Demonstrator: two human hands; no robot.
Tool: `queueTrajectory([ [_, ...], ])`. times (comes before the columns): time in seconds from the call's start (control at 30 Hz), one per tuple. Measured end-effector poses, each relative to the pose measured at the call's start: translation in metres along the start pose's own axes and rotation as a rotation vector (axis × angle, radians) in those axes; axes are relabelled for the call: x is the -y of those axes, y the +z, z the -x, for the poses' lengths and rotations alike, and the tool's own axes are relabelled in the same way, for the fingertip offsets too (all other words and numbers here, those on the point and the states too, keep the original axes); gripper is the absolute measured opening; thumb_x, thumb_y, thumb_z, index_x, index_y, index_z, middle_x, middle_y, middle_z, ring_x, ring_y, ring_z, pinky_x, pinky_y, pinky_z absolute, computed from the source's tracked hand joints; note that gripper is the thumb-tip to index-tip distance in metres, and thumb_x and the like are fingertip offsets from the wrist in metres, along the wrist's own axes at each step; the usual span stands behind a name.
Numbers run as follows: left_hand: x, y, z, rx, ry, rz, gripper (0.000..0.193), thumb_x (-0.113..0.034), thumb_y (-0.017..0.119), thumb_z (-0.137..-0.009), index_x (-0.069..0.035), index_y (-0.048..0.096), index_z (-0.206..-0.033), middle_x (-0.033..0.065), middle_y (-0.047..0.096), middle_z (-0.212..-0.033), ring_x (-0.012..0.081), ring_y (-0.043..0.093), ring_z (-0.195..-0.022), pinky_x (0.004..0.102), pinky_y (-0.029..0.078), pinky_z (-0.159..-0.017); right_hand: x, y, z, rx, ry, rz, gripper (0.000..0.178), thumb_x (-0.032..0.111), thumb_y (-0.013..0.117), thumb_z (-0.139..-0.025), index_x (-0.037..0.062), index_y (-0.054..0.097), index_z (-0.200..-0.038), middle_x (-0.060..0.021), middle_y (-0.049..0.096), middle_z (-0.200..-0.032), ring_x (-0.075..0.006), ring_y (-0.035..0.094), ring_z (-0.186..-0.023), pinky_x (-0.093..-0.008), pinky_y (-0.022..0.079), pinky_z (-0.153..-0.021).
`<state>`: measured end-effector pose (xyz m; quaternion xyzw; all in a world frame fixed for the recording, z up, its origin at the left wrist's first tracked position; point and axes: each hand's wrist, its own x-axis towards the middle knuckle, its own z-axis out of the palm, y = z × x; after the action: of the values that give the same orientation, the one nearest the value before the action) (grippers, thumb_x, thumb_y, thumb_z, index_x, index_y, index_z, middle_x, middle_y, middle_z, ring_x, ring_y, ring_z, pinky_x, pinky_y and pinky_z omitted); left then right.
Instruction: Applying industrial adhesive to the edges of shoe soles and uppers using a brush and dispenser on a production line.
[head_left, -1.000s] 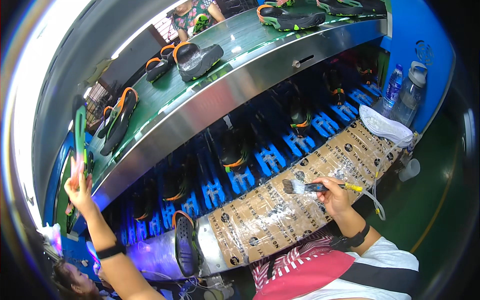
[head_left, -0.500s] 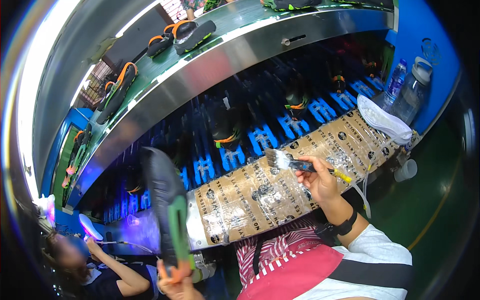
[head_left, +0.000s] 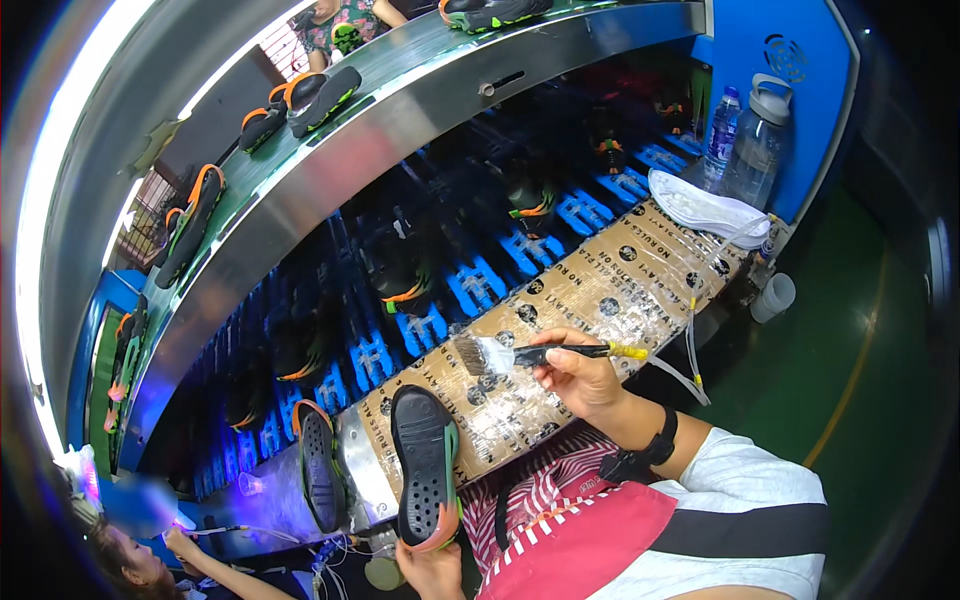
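Note:
My left hand [head_left: 432,572] is closed round the orange-edged end of a black shoe [head_left: 424,445] with green and orange sides. Its dotted face is toward me, held over the near left edge of the cardboard. In my right hand [head_left: 582,378] is a paintbrush [head_left: 560,352], gripped by its dark handle with a yellow end. The bristles, with white at their base, point left above the cardboard, apart from the shoe. A matching shoe [head_left: 318,468] leans on the metal ledge just left of the held one.
Taped brown cardboard [head_left: 590,290] covers the bench. Beyond it runs a row of blue supports [head_left: 475,285] holding dark shoes. Shoes also lie on the raised green conveyor [head_left: 400,65]. White soles [head_left: 705,208] and bottles [head_left: 755,140] stand at right. A co-worker [head_left: 150,565] is at lower left.
The shoe in my left hand has come right and turned its dotted face toward me. The matching shoe now shows on the ledge. My brush has moved left and lower, and the whole view has shifted.

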<state>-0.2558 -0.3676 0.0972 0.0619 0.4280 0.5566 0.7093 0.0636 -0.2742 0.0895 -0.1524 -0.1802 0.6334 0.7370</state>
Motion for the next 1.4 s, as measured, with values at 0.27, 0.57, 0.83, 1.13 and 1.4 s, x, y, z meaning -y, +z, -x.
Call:
queueTrajectory([
  [0.27,0.035,-0.001,-0.055,-0.018,-0.184,0.130,0.054,-0.049,0.042,-0.082,-0.007,0.055,-0.112,0.0145,0.058,-0.110,0.0325,0.057,-0.093,0.0405,0.048,-0.078,-0.002,0.013,0.016,0.063,0.022,-0.014,0.032,0.011,0.060,-0.083,-0.0039,0.052,-0.110,-0.0117,0.061,-0.084,-0.0122,0.059,-0.071,-0.0212,0.047,-0.063],
  [0.57,0.042,0.030,-0.051,0.249,-0.141,0.024,0.071,-0.049,0.039,-0.074,0.001,0.045,-0.123,0.0243,0.055,-0.110,0.0374,0.056,-0.097,0.0493,0.047,-0.083,0.004,0.024,0.022,0.030,0.149,0.269,0.027,0.007,0.062,-0.080,-0.0065,0.057,-0.102,-0.0128,0.063,-0.082,-0.0127,0.061,-0.068,-0.0205,0.050,-0.057],
  [0.83,0.033,0.041,-0.068,0.530,-0.134,0.054,0.075,-0.064,0.035,-0.085,-0.005,0.040,-0.130,0.0174,0.053,-0.119,0.0333,0.056,-0.102,0.0433,0.047,-0.087,-0.024,0.077,0.021,0.359,-0.027,0.774,0.019,0.007,0.065,-0.074,0.0000,0.065,-0.092,-0.0073,0.066,-0.076,-0.0101,0.060,-0.065,-0.0238,0.047,-0.057],
  [1.13,0.048,0.041,-0.050,0.536,-0.124,-0.022,0.066,-0.054,0.046,-0.087,-0.012,0.035,-0.135,0.0095,0.043,-0.134,0.0255,0.046,-0.120,0.0420,0.034,-0.103,-0.060,0.108,0.015,0.582,-0.714,1.349,0.021,0.009,0.065,-0.068,0.0027,0.058,-0.087,-0.0082,0.054,-0.071,-0.0245,0.058,-0.063,-0.0331,0.047,-0.054],
  [1.4,0.038,0.043,-0.046,0.537,-0.008,-0.116,0.067,-0.056,0.057,-0.079,-0.009,0.045,-0.126,0.0119,0.050,-0.124,0.0269,0.050,-0.114,0.0405,0.041,-0.098,-0.060,0.107,0.016,0.720,-0.580,1.053,0.022,0.008,0.066,-0.067,0.0077,0.061,-0.089,-0.0063,0.055,-0.070,-0.0236,0.057,-0.059,-0.0322,0.046,-0.051],
])
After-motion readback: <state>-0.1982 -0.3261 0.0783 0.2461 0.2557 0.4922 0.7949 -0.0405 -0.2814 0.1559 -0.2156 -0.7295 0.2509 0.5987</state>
